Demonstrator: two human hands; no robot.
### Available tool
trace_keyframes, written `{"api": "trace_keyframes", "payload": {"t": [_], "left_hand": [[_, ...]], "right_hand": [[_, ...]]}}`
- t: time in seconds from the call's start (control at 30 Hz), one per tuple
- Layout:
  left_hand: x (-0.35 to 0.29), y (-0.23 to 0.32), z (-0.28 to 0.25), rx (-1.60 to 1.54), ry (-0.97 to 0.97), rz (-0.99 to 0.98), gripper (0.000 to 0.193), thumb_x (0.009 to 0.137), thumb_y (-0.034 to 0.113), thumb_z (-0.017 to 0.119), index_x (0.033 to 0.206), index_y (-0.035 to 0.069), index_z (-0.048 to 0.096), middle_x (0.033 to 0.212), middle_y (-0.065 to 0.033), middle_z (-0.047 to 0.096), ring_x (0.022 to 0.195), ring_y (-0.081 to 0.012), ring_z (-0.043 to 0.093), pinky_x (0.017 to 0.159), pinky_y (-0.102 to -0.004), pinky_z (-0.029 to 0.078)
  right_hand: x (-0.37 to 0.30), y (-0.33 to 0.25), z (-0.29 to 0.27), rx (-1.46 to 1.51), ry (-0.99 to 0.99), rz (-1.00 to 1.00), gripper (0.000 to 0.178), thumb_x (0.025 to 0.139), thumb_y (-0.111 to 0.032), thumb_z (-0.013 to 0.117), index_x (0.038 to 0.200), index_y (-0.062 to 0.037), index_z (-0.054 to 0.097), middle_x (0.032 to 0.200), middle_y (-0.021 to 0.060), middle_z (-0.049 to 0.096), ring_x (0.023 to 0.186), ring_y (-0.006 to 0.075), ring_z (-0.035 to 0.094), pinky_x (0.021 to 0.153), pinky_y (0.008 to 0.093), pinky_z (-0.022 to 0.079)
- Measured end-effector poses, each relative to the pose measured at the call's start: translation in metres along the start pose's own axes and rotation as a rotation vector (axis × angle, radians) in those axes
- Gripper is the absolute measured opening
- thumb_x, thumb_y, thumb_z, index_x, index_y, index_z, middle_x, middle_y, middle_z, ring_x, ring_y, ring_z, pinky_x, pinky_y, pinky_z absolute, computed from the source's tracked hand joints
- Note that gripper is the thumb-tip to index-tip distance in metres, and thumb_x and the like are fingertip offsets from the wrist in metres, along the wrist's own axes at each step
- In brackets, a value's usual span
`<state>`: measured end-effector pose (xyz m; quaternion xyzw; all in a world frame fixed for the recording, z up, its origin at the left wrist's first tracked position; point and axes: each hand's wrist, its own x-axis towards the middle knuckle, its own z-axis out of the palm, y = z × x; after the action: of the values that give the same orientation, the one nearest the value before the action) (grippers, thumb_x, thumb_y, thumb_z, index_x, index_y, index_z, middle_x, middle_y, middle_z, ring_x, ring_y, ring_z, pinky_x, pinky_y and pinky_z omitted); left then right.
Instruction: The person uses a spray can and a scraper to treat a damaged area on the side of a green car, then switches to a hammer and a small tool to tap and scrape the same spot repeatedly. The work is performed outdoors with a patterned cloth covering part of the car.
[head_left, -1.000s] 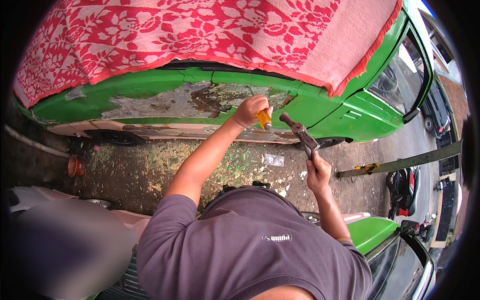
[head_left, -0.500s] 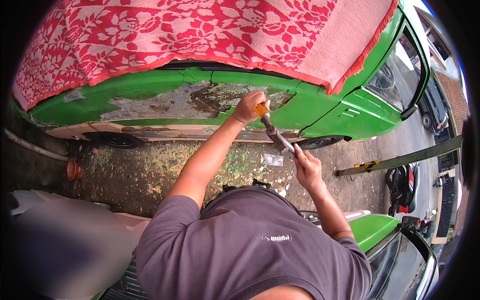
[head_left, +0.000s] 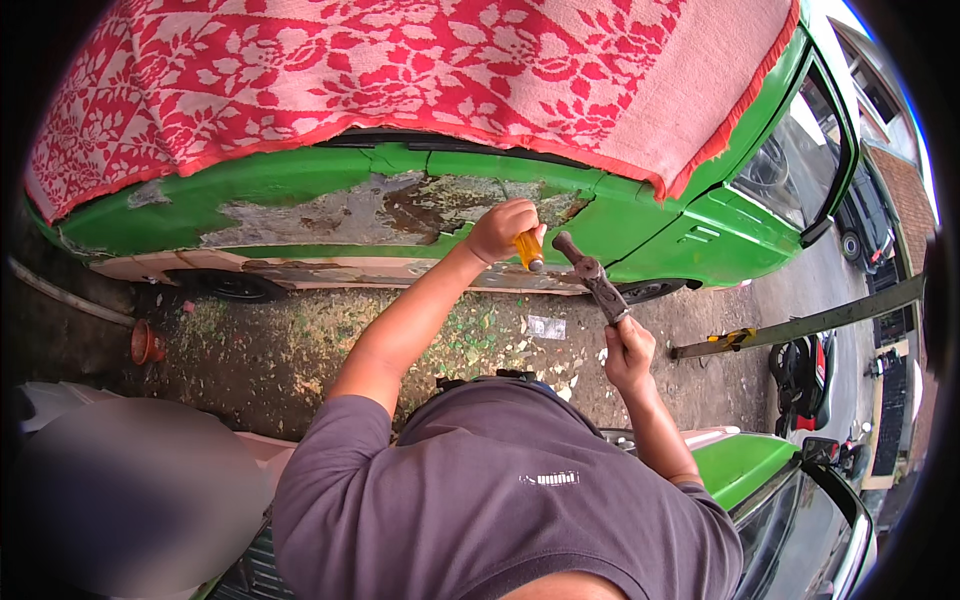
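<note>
My left hand (head_left: 500, 231) is wrapped round the yellow handle of a chisel (head_left: 526, 249), whose metal-capped end points towards me. Its blade is hidden behind the hand, at the side of a green vehicle (head_left: 655, 222). Around that spot the paint is gone in a long ragged patch (head_left: 320, 214), grey filler and rusty brown showing through. To the right, my right hand (head_left: 630, 354) grips a worn hammer (head_left: 598, 286) by its handle. The hammer's head is raised a short way off from the chisel's end, not touching it.
A red and pink floral cloth (head_left: 400, 75) drapes over the vehicle. Paint flakes (head_left: 300, 345) and a clear plastic packet (head_left: 546, 327) lie on the ground. An orange pot (head_left: 147, 341) stands left, a slanting post (head_left: 800, 322) right. Another green vehicle (head_left: 745, 463) is close behind me.
The hammer has drawn back from the chisel's end, towards the right and nearer me, as my right hand lowered. My left hand keeps its hold at nearly the same spot.
</note>
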<state>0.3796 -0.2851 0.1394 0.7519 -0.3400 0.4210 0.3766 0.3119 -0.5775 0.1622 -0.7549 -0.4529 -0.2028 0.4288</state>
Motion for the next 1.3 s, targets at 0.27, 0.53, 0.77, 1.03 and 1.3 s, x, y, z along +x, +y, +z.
{"api": "trace_keyframes", "payload": {"t": [0.27,0.53,0.77,1.03,1.3], "left_hand": [[-0.003,-0.005,0.005,-0.01,-0.012,0.011,0.026,0.073,-0.005,0.068,0.074,0.004,0.044,0.067,-0.0102,0.048,0.059,-0.0306,0.05,0.053,-0.0393,0.041],[-0.002,-0.005,0.005,-0.015,-0.001,0.005,0.026,0.075,0.002,0.067,0.071,0.006,0.042,0.064,-0.0095,0.045,0.058,-0.0305,0.048,0.054,-0.0402,0.041],[-0.004,-0.007,0.007,-0.003,0.015,0.014,0.026,0.074,-0.007,0.066,0.074,0.004,0.042,0.066,-0.0098,0.047,0.058,-0.0295,0.049,0.053,-0.0381,0.041],[0.001,-0.008,0.007,-0.08,0.068,-0.089,0.029,0.074,-0.001,0.068,0.071,0.005,0.04,0.064,-0.0104,0.046,0.057,-0.0306,0.049,0.052,-0.0388,0.04],[0.002,-0.009,0.01,-0.034,0.078,-0.073,0.026,0.075,-0.003,0.066,0.073,0.005,0.041,0.064,-0.0102,0.045,0.058,-0.0297,0.049,0.053,-0.038,0.04]], "right_hand": [[0.001,-0.001,-0.003,-0.017,-0.016,0.002,0.054,0.079,0.009,0.061,0.131,-0.0009,0.053,0.072,0.0165,0.058,0.056,0.0268,0.056,0.054,0.0313,0.046],[0.001,-0.001,-0.003,-0.006,-0.023,0.012,0.052,0.079,0.009,0.061,0.129,0.0001,0.054,0.072,0.0165,0.058,0.056,0.0271,0.056,0.053,0.0319,0.046],[-0.005,0.001,0.001,-0.021,-0.03,-0.059,0.054,0.078,0.007,0.063,0.13,-0.0032,0.055,0.063,0.0108,0.048,0.048,0.0256,0.047,0.046,0.0334,0.04],[-0.013,-0.002,0.011,-0.082,-0.043,-0.046,0.054,0.076,0.003,0.065,0.128,-0.0049,0.055,0.062,0.0093,0.046,0.047,0.025,0.047,0.044,0.0356,0.038],[-0.009,0.0,0.012,-0.05,0.03,-0.079,0.055,0.077,0.007,0.064,0.13,-0.0033,0.054,0.062,0.0105,0.048,0.048,0.0256,0.048,0.045,0.0364,0.039]]}}
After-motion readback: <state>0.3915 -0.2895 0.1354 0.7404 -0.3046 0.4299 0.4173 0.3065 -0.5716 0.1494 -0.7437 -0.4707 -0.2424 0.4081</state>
